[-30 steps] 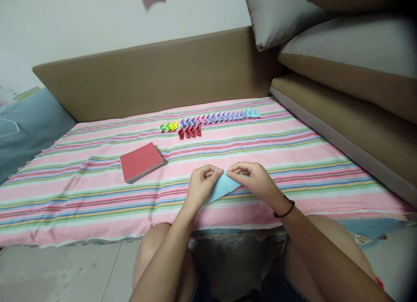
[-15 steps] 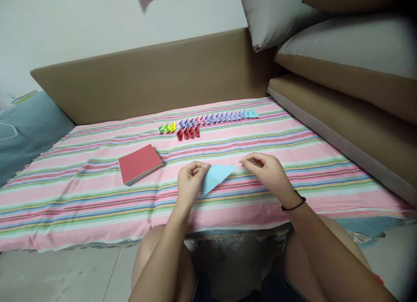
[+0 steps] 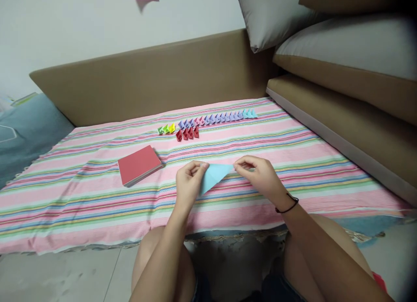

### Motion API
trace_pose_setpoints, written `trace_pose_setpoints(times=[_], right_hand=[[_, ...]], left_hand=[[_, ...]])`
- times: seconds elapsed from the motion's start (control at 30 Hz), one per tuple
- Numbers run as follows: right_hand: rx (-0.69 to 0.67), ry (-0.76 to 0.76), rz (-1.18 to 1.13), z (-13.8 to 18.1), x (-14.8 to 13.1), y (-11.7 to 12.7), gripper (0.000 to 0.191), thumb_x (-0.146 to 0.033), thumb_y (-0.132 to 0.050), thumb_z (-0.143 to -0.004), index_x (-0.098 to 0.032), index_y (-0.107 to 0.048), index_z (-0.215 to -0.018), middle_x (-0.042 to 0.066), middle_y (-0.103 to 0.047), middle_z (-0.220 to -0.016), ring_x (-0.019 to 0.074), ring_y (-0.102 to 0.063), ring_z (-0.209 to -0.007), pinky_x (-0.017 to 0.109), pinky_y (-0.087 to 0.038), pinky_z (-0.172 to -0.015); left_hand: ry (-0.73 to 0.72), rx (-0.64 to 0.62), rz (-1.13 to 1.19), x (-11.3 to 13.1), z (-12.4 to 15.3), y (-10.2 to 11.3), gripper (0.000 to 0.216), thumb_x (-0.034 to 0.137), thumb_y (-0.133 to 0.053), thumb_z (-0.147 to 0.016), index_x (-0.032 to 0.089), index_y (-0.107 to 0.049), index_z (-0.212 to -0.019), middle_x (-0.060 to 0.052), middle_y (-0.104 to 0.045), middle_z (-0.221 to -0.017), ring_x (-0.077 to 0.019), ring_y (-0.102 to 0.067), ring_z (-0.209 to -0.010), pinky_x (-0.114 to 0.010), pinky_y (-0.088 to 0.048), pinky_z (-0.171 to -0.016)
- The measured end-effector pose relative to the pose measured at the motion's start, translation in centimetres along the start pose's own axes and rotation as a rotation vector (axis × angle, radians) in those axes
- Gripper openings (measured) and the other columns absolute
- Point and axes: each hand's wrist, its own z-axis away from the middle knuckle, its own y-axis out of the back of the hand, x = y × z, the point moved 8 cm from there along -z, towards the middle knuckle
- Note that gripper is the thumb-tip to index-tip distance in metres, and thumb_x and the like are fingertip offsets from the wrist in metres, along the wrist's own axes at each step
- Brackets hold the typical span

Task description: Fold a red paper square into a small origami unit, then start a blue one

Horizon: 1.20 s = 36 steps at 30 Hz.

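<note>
A light-blue sheet of paper [image 3: 215,175], folded to a triangle, is held up above the striped cloth. Its left edge is pinched between the thumb and fingers of my left hand [image 3: 190,182]. At the pointed right corner, the fingertips of my right hand [image 3: 257,174] close on the paper. A black band circles my right wrist. Farther back stand small folded paper pieces: a long row of purple, pink and light-blue ones [image 3: 221,118], several dark red ones [image 3: 188,133], and a short green and yellow group [image 3: 167,128].
A thick stack of paper with a red top [image 3: 139,164] lies to the left on the striped cloth [image 3: 97,206]. Behind rises a brown backrest [image 3: 156,76]. Cushions [image 3: 345,50] are piled on the right. My knees are below the seat's front edge.
My right hand has moved left and now grips the paper's right corner, which it was apart from before. My left hand keeps its pinch, shifted only slightly.
</note>
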Motion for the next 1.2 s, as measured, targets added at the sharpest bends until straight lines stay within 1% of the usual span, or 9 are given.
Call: trace_pose_setpoints(times=[0.13, 0.27, 0.37, 0.53, 0.77, 0.9, 1.03, 1.1, 1.2], right_hand=[[0.091, -0.034, 0.016, -0.2, 0.5, 1.8, 0.014, -0.027, -0.058, -0.078, -0.018, -0.068, -0.077, 0.004, -0.069, -0.081, 0.0194, -0.062, -0.079, 0.029, -0.046, -0.072], [-0.121, -0.016, -0.152, 0.0, 0.4, -1.0, 0.020, -0.032, -0.060, -0.078, -0.019, -0.068, -0.092, 0.004, -0.069, -0.091, 0.0190, -0.063, -0.086, 0.028, -0.048, -0.075], [-0.211, -0.068, -0.159, 0.3, 1.0, -2.8, 0.018, -0.034, -0.063, -0.076, -0.018, -0.068, -0.082, 0.004, -0.069, -0.083, 0.0190, -0.063, -0.077, 0.027, -0.048, -0.065], [-0.151, -0.139, -0.192, 0.5, 2.0, -3.0, 0.023, -0.038, -0.064, -0.074, -0.015, -0.067, -0.077, 0.004, -0.067, -0.072, 0.0171, -0.060, -0.065, 0.027, -0.045, -0.057], [-0.160, -0.079, -0.156, 0.2, 1.8, -2.9, 0.017, -0.031, -0.062, -0.077, -0.017, -0.070, -0.072, 0.004, -0.071, -0.076, 0.0193, -0.063, -0.075, 0.029, -0.046, -0.069], [-0.061, 0.021, -0.070, -0.2, 1.2, -1.5, 0.012, -0.027, -0.063, -0.077, -0.020, -0.072, -0.077, 0.003, -0.072, -0.081, 0.0203, -0.064, -0.080, 0.032, -0.048, -0.075], [-0.006, 0.338, 0.209, 0.2, -0.4, -0.7, 0.014, -0.016, -0.061, -0.078, -0.023, -0.073, -0.076, 0.004, -0.067, -0.087, 0.0209, -0.059, -0.088, 0.033, -0.046, -0.079], [-0.028, 0.418, 0.340, 0.8, -0.1, -1.1, 0.018, -0.011, -0.057, -0.079, -0.022, -0.072, -0.077, 0.005, -0.063, -0.083, 0.0185, -0.057, -0.081, 0.030, -0.046, -0.070], [-0.112, 0.451, 0.517, 2.2, 1.0, -2.1, 0.021, -0.009, -0.052, -0.083, -0.019, -0.070, -0.080, 0.004, -0.059, -0.081, 0.0156, -0.056, -0.072, 0.027, -0.043, -0.061]], left_hand=[[-0.006, 0.043, 0.034, -0.3, -0.4, 0.8, 0.025, 0.040, -0.067, -0.072, 0.015, -0.064, -0.075, 0.003, -0.056, -0.058, -0.0079, -0.045, -0.052, -0.019, -0.033, -0.050], [-0.006, -0.093, -0.032, -0.4, 0.2, -1.5, 0.024, 0.038, -0.064, -0.075, 0.015, -0.062, -0.078, 0.004, -0.053, -0.056, -0.0065, -0.042, -0.049, -0.018, -0.029, -0.047], [0.083, -0.175, -0.003, -1.0, 0.8, -2.8, 0.027, 0.040, -0.065, -0.075, 0.016, -0.060, -0.085, 0.006, -0.048, -0.049, -0.0059, -0.039, -0.044, -0.017, -0.026, -0.043], [0.266, -0.278, 0.087, -2.5, 1.2, -3.7, 0.037, 0.036, -0.077, -0.061, 0.013, -0.060, -0.083, 0.002, -0.060, -0.059, -0.0075, -0.048, -0.047, -0.018, -0.033, -0.044], [0.218, -0.331, 0.056, -2.7, 1.2, -4.0, 0.029, 0.033, -0.076, -0.061, 0.012, -0.062, -0.076, 0.002, -0.060, -0.057, -0.0079, -0.049, -0.047, -0.018, -0.034, -0.043], [-0.028, -0.399, -0.072, -1.3, 0.7, -4.1, 0.021, 0.026, -0.060, -0.078, 0.013, -0.069, -0.091, -0.005, -0.070, -0.079, -0.0168, -0.064, -0.072, -0.028, -0.050, -0.067], [-0.511, -0.389, -0.473, 0.7, 1.4, -4.0, 0.036, 0.006, -0.044, -0.081, 0.022, -0.071, -0.101, -0.007, -0.065, -0.116, -0.0243, -0.051, -0.118, -0.046, -0.039, -0.100], [-0.653, -0.410, -0.672, 0.4, 2.4, -4.5, 0.044, 0.000, -0.044, -0.078, 0.024, -0.069, -0.104, -0.007, -0.058, -0.127, -0.0260, -0.044, -0.125, -0.049, -0.037, -0.102], [-0.696, -0.476, -0.869, -1.2, 4.1, -5.4, 0.049, -0.001, -0.047, -0.076, 0.025, -0.065, -0.113, -0.008, -0.056, -0.129, -0.0262, -0.046, -0.123, -0.048, -0.041, -0.100]])
